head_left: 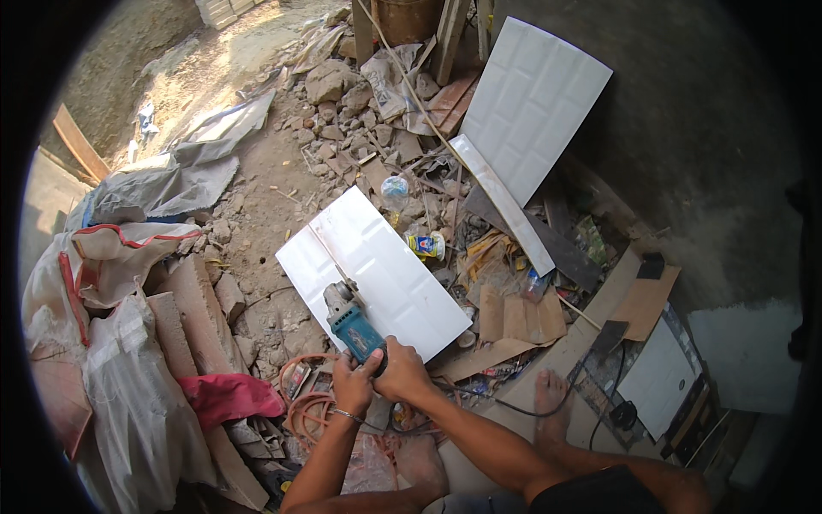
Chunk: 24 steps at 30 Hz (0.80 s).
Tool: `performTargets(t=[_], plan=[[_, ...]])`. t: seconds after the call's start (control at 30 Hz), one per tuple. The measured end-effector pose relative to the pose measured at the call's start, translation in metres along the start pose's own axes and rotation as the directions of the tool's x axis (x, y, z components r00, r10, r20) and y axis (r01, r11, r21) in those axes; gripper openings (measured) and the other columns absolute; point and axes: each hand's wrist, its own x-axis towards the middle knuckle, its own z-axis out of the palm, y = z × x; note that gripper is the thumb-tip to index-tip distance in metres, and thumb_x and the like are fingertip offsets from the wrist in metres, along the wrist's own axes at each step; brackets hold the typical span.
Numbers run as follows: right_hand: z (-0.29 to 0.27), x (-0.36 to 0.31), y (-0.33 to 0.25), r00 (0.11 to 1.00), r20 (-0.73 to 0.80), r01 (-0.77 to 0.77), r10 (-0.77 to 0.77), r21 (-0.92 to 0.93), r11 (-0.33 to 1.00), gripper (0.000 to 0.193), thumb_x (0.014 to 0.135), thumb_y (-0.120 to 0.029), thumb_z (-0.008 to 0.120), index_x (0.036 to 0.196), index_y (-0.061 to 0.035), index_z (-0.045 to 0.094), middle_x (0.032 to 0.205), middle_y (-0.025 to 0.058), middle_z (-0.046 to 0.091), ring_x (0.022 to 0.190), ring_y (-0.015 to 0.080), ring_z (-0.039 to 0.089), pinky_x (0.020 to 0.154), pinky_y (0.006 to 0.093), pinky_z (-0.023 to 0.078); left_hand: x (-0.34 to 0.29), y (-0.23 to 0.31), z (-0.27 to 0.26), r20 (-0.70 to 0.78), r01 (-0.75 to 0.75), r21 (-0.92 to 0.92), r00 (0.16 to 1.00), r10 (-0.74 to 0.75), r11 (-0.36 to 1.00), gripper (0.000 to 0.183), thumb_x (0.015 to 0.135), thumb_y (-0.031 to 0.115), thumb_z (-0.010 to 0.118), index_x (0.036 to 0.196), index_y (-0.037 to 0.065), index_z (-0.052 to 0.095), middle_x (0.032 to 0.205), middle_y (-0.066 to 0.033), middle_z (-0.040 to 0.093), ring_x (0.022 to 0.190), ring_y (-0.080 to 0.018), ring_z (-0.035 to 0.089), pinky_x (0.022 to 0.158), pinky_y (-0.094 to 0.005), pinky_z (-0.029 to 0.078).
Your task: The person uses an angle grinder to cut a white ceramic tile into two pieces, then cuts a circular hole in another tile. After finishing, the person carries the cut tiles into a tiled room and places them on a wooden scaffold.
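Note:
A white tile [402, 287] with a raised brick pattern lies tilted on the rubble in front of me. Over its left part sits a teal angle grinder [355, 329], its disc edge-on at the tile's face. A thin brownish line runs on from the disc toward the tile's far edge. My left hand [352, 383] is closed around the rear of the grinder. Pressed beside it, my right hand [404, 373] grips the same rear end. Whether the disc touches the tile, I cannot tell.
Another white tile [541, 107] leans at the back right, with a narrow white strip [503, 206] below it. Broken rubble [330, 81] spreads ahead. Sacks [141, 394] and slabs stand left. An orange cord [300, 411] coils near my left wrist; a bare foot [552, 398] rests right.

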Motion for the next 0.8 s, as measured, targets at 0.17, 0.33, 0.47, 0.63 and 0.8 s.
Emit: performTargets(t=[0.17,0.33,0.47,0.63,0.8], plan=[[-0.003,-0.003,0.000,0.997,0.055,-0.045,0.046,-0.020,0.999,0.054,0.073,-0.023,0.079,0.110,0.0051,0.051,0.099,0.0333,0.067,0.098,0.0523,0.066,0.087,0.0550,0.055,-0.003,-0.004,0.001,0.002,0.006,-0.015,1.000,-0.006,1.000,0.027,0.096,0.009,0.073,0.116,-0.003,0.060,0.100,-0.0073,0.073,0.085,-0.0127,0.069,0.077,-0.0261,0.055],[-0.004,-0.007,0.003,0.998,0.055,-0.042,0.042,-0.007,0.999,0.053,0.075,-0.025,0.079,0.109,0.0049,0.051,0.098,0.0330,0.068,0.098,0.0525,0.066,0.087,0.0556,0.055,-0.008,-0.004,0.002,0.000,-0.001,0.021,1.000,0.001,1.000,0.026,0.096,0.011,0.074,0.114,-0.003,0.061,0.094,-0.0044,0.072,0.077,-0.0092,0.064,0.069,-0.0237,0.050],[-0.004,-0.009,0.006,0.998,0.051,-0.048,0.048,0.000,0.999,0.052,0.075,-0.025,0.079,0.108,0.0049,0.051,0.097,0.0329,0.068,0.097,0.0528,0.066,0.087,0.0562,0.055,-0.012,-0.004,0.003,-0.001,0.001,0.046,1.000,-0.001,0.999,0.027,0.095,0.013,0.075,0.113,-0.002,0.062,0.090,-0.0027,0.071,0.072,-0.0072,0.060,0.064,-0.0224,0.046],[-0.006,-0.012,0.006,0.998,0.053,-0.042,0.042,0.004,0.999,0.052,0.075,-0.024,0.078,0.109,0.0047,0.051,0.097,0.0330,0.068,0.097,0.0526,0.067,0.086,0.0560,0.055,-0.015,-0.006,0.006,-0.011,-0.001,0.039,1.000,0.001,0.999,0.029,0.095,0.013,0.075,0.115,-0.004,0.062,0.093,-0.0047,0.072,0.076,-0.0085,0.063,0.068,-0.0233,0.049],[-0.010,-0.016,0.007,0.996,0.074,-0.060,0.058,0.020,0.998,0.052,0.075,-0.024,0.078,0.109,0.0045,0.052,0.097,0.0329,0.068,0.096,0.0527,0.067,0.085,0.0558,0.056,-0.018,-0.009,0.006,-0.011,-0.002,0.051,1.000,0.003,0.999,0.031,0.095,0.012,0.075,0.116,-0.005,0.061,0.094,-0.0059,0.073,0.078,-0.0094,0.065,0.070,-0.0236,0.051]])
